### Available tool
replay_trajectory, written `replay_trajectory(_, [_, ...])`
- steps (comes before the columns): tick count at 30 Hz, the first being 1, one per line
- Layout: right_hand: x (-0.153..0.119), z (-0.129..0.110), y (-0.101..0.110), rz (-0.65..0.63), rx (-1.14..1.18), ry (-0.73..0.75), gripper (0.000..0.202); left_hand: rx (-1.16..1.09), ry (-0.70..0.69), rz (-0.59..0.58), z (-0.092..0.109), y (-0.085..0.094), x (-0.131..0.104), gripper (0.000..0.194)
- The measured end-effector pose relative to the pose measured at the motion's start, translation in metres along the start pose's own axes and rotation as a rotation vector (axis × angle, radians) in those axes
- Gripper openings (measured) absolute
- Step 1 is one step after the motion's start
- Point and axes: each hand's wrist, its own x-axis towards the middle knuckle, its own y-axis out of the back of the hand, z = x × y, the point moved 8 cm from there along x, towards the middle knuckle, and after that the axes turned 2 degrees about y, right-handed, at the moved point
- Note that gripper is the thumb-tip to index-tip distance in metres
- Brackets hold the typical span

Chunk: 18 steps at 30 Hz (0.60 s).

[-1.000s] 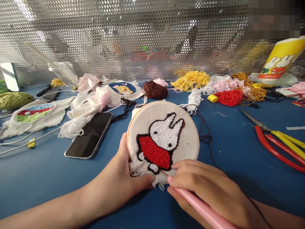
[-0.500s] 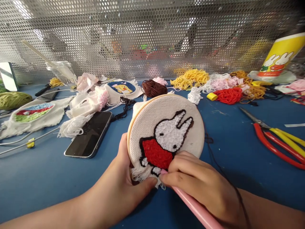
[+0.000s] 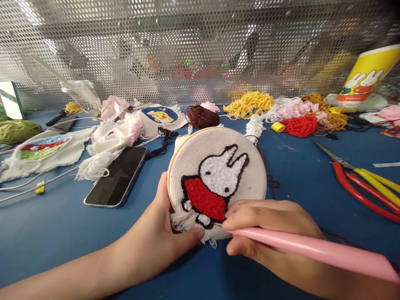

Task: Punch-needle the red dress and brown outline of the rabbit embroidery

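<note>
My left hand [image 3: 162, 233] grips the lower left rim of a round embroidery hoop [image 3: 246, 166], its thumb over the frayed cloth at the bottom. On the cream cloth a white rabbit [image 3: 218, 175] with a red body [image 3: 204, 199] and black outline lies tilted. My right hand [image 3: 268, 229] is closed around a pink punch needle pen [image 3: 306, 248]. The pen's thin metal tip touches the cloth near the rabbit's white foot, under the red body. Dark yarn [image 3: 273, 183] trails beside the hoop.
A phone [image 3: 117, 177] lies left of the hoop. Red-and-yellow-handled scissors [image 3: 359, 175] lie on the right. Behind are brown yarn [image 3: 202, 116], yellow yarn [image 3: 250, 103], red yarn [image 3: 300, 125], finished embroidered pieces [image 3: 161, 115], a yellow cup [image 3: 367, 75] and a perforated metal panel [image 3: 200, 50].
The pink pen has swung from steeply angled to nearly level, pointing left, and my right hand has turned with it. The hoop has tilted slightly, and more of the cloth's lower edge shows.
</note>
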Motion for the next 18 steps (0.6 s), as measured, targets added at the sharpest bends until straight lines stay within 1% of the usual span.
replay_trajectory(3, [-0.002,0.007,-0.002,-0.061,-0.003,-0.100,0.008,-0.052,0.044,-0.036,-0.002,-0.002,0.002,0.062])
replay_trajectory(6, [-0.005,0.014,-0.002,-0.070,0.034,-0.172,0.002,-0.081,0.048,-0.048,-0.001,-0.003,0.002,0.062])
replay_trajectory(12, [-0.006,0.018,0.001,-0.020,0.052,-0.152,0.005,-0.062,0.060,-0.037,-0.002,-0.002,0.000,0.060])
replay_trajectory(18, [-0.004,0.011,0.002,-0.016,-0.030,-0.098,0.008,-0.094,0.066,-0.038,-0.005,-0.002,0.001,0.058])
